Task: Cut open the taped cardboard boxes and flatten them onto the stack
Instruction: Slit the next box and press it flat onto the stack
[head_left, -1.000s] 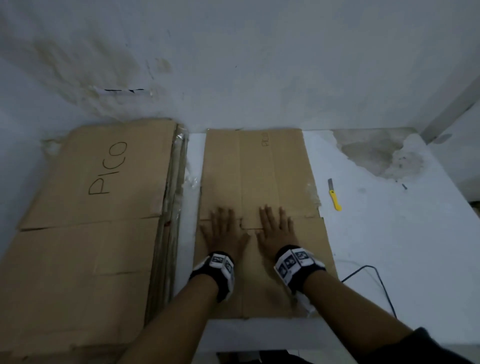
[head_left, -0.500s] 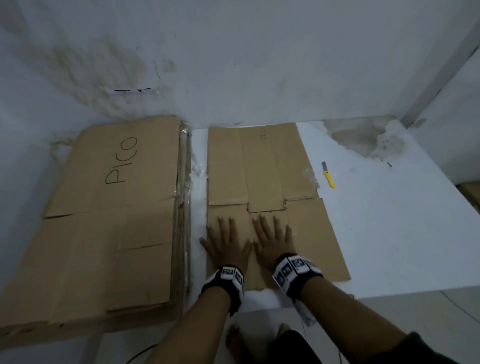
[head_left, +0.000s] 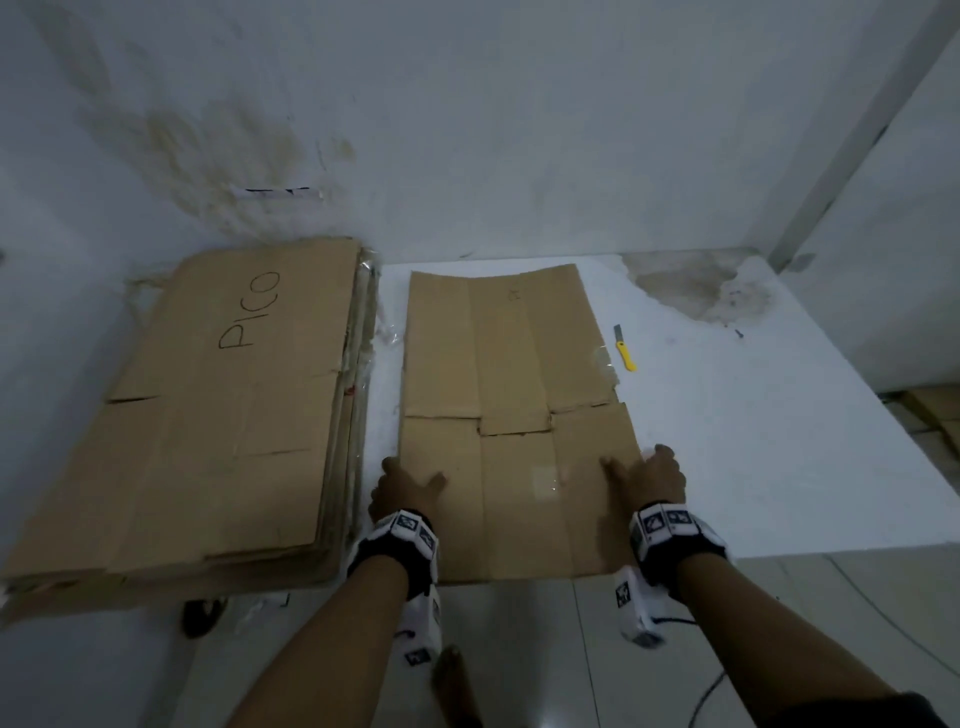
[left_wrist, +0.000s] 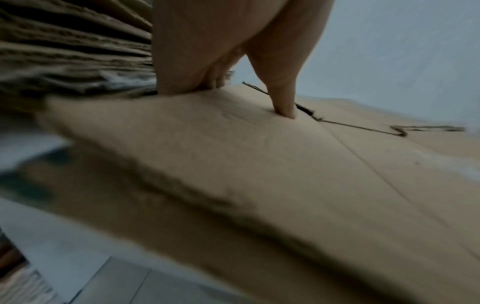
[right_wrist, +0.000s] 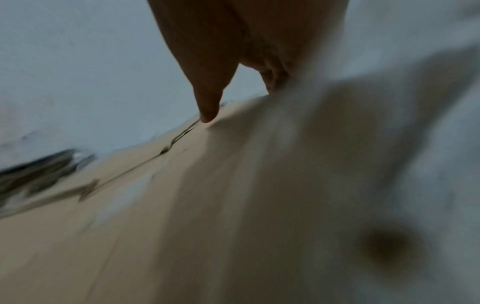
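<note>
A flattened brown cardboard box (head_left: 511, 405) lies on the white table (head_left: 753, 441), its near end hanging past the table's front edge. My left hand (head_left: 402, 480) grips its left edge, thumb on top and fingers curled under, as the left wrist view shows on the cardboard (left_wrist: 285, 174). My right hand (head_left: 649, 475) grips the right edge the same way, thumb pressed on the cardboard (right_wrist: 155, 226). To the left sits the stack of flattened boxes (head_left: 208, 415), its top sheet marked "PICO". A yellow-handled cutter (head_left: 625, 352) lies on the table right of the box.
A stained white wall (head_left: 467, 130) runs behind the table and stack. The table top is peeled at its far right corner (head_left: 696, 286). Pale tiled floor (head_left: 519, 649) and a thin cable (head_left: 711, 686) lie below, with a bare foot (head_left: 452, 686) near the table's front.
Both hands moved from lying flat at the middle of the box out to its left and right edges and took hold. The box has slid toward me, past the table edge.
</note>
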